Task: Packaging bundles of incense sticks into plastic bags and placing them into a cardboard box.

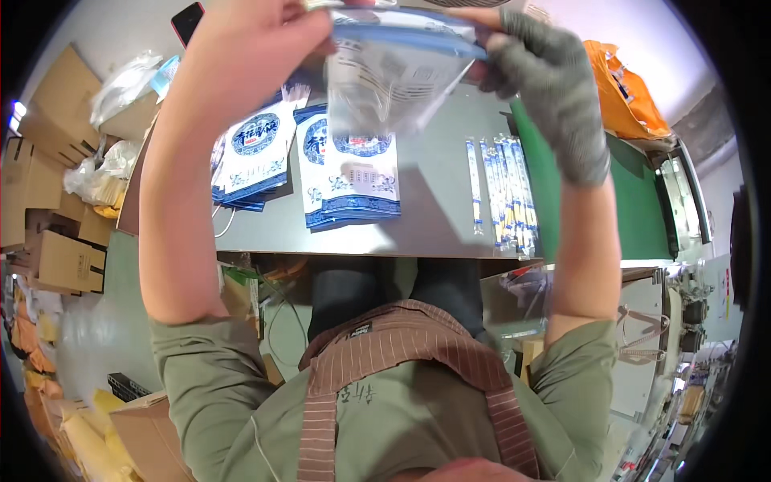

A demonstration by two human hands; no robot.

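Note:
A clear plastic zip bag (393, 76) with a blue strip along its top is stretched between my hands over the far part of the table. My bare left hand (301, 30) grips its left top corner, the fingertips partly cut off by the upper edge. On the other corner, my right hand (534, 60) in a grey fingerless glove is closed around the blue strip. Beneath the bag lies a stack of blue-and-white printed pouches (351, 189), partly covered by it. Another stack of such pouches (253, 157) sits to the left, near my left forearm.
Several slim blue-and-white wrapped sticks (510, 193) lie in a row on the grey table (434, 217), beside a green mat (630, 193). An orange bag (626, 88) stands at the far right. Cardboard boxes (68, 261) are stacked at left; a phone (187, 22) lies at the far left.

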